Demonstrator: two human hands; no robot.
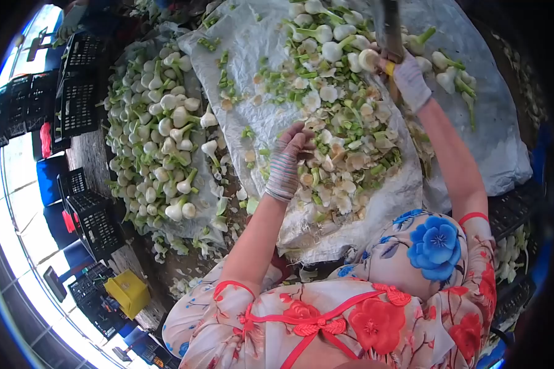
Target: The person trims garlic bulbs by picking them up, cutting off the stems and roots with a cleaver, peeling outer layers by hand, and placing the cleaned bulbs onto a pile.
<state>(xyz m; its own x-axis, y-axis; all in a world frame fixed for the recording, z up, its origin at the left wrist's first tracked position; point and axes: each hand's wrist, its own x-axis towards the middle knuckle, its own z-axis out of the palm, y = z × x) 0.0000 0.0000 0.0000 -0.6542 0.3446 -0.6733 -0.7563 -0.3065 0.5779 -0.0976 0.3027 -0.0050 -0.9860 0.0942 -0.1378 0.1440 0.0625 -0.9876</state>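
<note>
In the upper right of the frame, your gloved right hand (410, 79) is closed around a long, dark tool (388, 31), with yellow wrapping (389, 69) showing at a finger. A pale bulb (369, 59) sits against those fingertips; whether they pinch it, you cannot tell from this angle. Near the centre, your left hand (286, 161), in a striped glove, hovers beside a heap of trimmings (341, 144), its fingers loosely bent and slightly apart.

The trimmings, green and white, lie on a crumpled pale sheet (240, 37), with stemmed bulbs (335, 46) massed along the top. Left of centre, a broad pile of white bulbs (166, 129) covers a second sheet (202, 203), green stems still attached.

Black lattice-sided crates (79, 101) are stacked in the upper left, with more crates (95, 224) at middle left and another group (92, 301) lower down; what they contain is too dark to make out. Red material (46, 140) hangs by the upper stack. A yellow container (127, 294) stands at lower left, its contents unclear. At the right edge, a dark crate (516, 209) lies partly under your sheeting (492, 147), near scattered pale pieces (509, 253).
</note>
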